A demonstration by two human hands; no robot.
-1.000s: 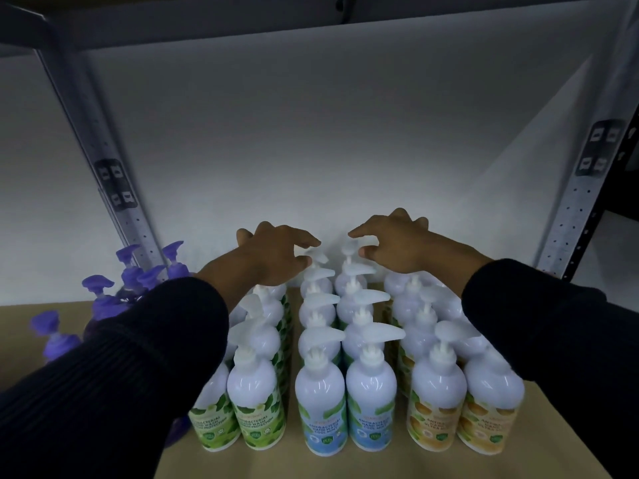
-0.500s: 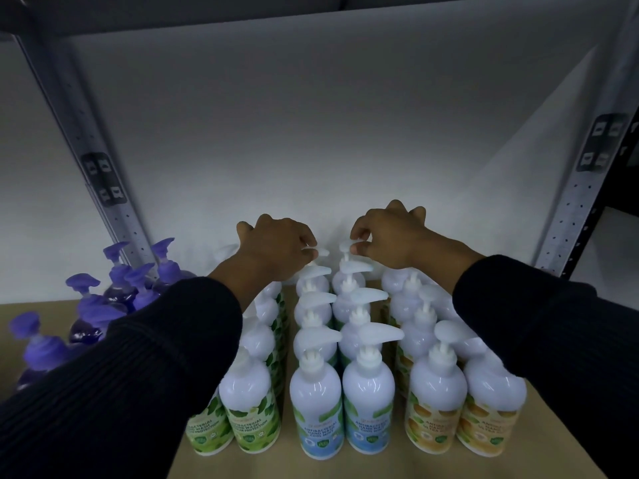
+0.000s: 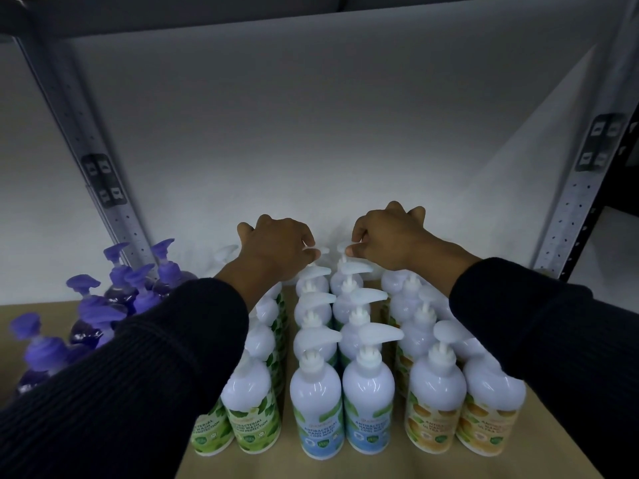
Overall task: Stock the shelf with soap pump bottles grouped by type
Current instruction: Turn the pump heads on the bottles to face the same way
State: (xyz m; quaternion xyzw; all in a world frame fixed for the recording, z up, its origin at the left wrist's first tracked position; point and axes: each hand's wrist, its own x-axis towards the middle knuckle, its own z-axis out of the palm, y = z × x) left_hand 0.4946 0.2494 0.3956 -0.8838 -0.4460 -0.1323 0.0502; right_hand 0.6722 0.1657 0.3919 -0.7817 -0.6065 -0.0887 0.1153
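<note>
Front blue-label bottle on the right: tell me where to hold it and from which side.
Take that bottle by the neck under its pump head, probably from above and the front: it stands upright, its neighbours crowd both flanks, and only the front and top are free.

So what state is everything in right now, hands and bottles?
left hand, pinching the left rear pump head
right hand, pinching the right rear pump head
blue-label bottles, upright, two middle rows
green-label bottles, upright, rows left of blue
yellow-label bottles, upright, rows right of blue
purple bottles, standing, loosely clustered far left
</note>
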